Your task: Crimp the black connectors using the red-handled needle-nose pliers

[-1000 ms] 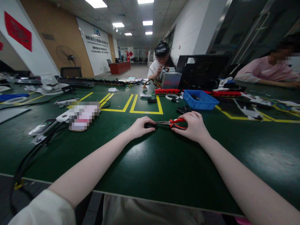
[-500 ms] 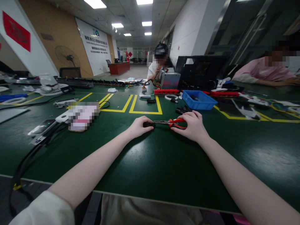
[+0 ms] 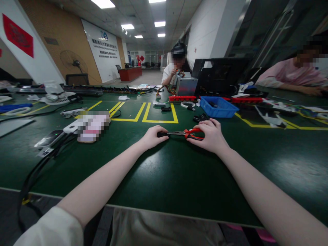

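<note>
Between the thumb and fingers of my left hand [image 3: 153, 137] is a small black part [image 3: 162, 134]; its exact kind is too small to make out. My right hand [image 3: 212, 136] grips a pair of needle-nose pliers [image 3: 192, 133] by their red and black handles. The narrow metal jaws point left and reach the right end of the black part, close by my left fingertips. Whether the jaws are clamped on it I cannot tell. Both hands are just above the green table [image 3: 164, 184]. Some black connectors [image 3: 200, 118] lie right behind my right hand.
A blue bin [image 3: 217, 107] with dark pieces inside stands behind my right hand. Left lie a phone [image 3: 92, 126], a white device and black cables [image 3: 55, 148]. Farther back are a metal power supply box [image 3: 187, 86], red strips and a person across the table; another person sits right.
My hands keep their hold on the black part and the pliers, with the part tilted slightly differently. The view has shifted a little. The person across has moved a hand slightly.
</note>
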The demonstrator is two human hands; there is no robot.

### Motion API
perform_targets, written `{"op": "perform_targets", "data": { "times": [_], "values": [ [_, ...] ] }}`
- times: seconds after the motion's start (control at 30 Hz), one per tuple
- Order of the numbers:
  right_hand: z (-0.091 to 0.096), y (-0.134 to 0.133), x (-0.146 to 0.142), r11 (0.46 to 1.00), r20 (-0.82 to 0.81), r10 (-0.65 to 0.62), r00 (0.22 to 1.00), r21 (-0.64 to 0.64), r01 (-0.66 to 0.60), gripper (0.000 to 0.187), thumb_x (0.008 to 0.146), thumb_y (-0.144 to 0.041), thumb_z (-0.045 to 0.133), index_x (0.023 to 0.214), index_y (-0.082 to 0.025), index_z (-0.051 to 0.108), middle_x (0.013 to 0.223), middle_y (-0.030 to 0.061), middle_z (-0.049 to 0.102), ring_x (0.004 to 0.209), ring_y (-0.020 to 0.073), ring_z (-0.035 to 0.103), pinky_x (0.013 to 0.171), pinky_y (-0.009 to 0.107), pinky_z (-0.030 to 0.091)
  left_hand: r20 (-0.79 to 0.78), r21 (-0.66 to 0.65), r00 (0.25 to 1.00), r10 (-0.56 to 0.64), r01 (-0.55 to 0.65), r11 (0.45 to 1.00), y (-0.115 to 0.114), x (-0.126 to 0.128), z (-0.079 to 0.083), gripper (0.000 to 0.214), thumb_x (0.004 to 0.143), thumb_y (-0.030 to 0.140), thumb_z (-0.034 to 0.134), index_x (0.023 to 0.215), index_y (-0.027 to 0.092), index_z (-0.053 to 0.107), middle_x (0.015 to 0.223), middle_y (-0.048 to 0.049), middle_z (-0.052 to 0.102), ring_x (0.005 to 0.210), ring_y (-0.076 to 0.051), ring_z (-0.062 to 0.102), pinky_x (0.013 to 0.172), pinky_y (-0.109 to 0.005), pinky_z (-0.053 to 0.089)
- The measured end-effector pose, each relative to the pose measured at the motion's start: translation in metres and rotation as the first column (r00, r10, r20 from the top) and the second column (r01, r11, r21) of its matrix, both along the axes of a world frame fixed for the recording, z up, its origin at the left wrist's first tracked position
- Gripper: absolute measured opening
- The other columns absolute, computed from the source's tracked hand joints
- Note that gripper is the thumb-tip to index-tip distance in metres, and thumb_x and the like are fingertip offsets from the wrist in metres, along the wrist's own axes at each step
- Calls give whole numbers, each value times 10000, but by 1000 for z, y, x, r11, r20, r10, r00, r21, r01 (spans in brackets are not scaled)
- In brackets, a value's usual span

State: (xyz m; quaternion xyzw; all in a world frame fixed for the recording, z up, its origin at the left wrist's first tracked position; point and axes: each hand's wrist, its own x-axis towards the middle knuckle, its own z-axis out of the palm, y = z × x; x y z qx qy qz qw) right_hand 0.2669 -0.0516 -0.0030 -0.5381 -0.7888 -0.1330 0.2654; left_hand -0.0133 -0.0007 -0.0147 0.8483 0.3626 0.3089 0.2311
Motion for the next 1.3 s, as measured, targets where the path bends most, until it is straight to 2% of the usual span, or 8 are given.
{"op": "perform_targets", "data": {
  "times": [0.13, 0.3, 0.7, 0.97, 1.2, 1.3],
  "values": [
    [-2, 2, -1, 1000, 13, -5, 1000, 16, 5, 540, 733, -670, 626, 979, -195, 698, 1047, 129, 681, 1098, 316, 577, 1081, 562, 288, -6, 4, 1000, -1, 1, 1000, 0, 0, 0, 217, 821, 209, 711, 1033, 164, 718, 1027, -55, 698, 970, -188, 652, 931, -348, 517],
    [-4, 4, -1, 998, 17, 18, 1000, 57, -19, 574, 730, -687, 625, 949, -161, 698, 1010, 150, 675, 1069, 304, 594, 1087, 550, 295, -16, 4, 1000, -1, 1, 1000, 0, 0, 0, 216, 816, 203, 713, 1028, 158, 719, 1021, -59, 701, 965, -187, 651, 921, -338, 513],
    [2, 1, -5, 999, 16, 19, 1000, 27, -19, 523, 724, -652, 651, 928, -170, 662, 962, 125, 670, 1034, 300, 593, 1093, 537, 290, -6, 4, 1000, -14, 14, 1000, 3, -2, -2, 219, 830, 224, 709, 1041, 166, 717, 1029, -59, 701, 961, -190, 654, 910, -341, 517],
    [3, 0, -6, 1000, 158, 13, 987, 25, -17, 444, 715, -441, 676, 1050, -154, 626, 1006, 133, 668, 1072, 318, 562, 1097, 519, 265, -3, 4, 1000, -20, 20, 1000, 6, -3, -5, 220, 832, 238, 704, 1039, 164, 720, 1032, -64, 700, 963, -201, 656, 907, -352, 518],
    [1, 1, -7, 999, 155, 8, 988, -53, 1, 346, 724, -523, 647, 848, -200, 629, 828, 86, 644, 919, 268, 590, 1081, 497, 299, 4, 6, 999, -33, 33, 999, 4, -3, -5, 220, 823, 234, 705, 1032, 168, 720, 1027, -63, 699, 965, -203, 657, 910, -352, 521],
    [0, 2, -6, 998, 146, 6, 989, -66, 3, 344, 729, -535, 642, 831, -207, 628, 811, 77, 640, 898, 257, 592, 1075, 493, 307, 13, -3, 999, -35, 35, 999, 4, -3, -5, 221, 834, 247, 698, 1041, 173, 715, 1039, -62, 707, 973, -202, 661, 915, -351, 523]
  ]
}}
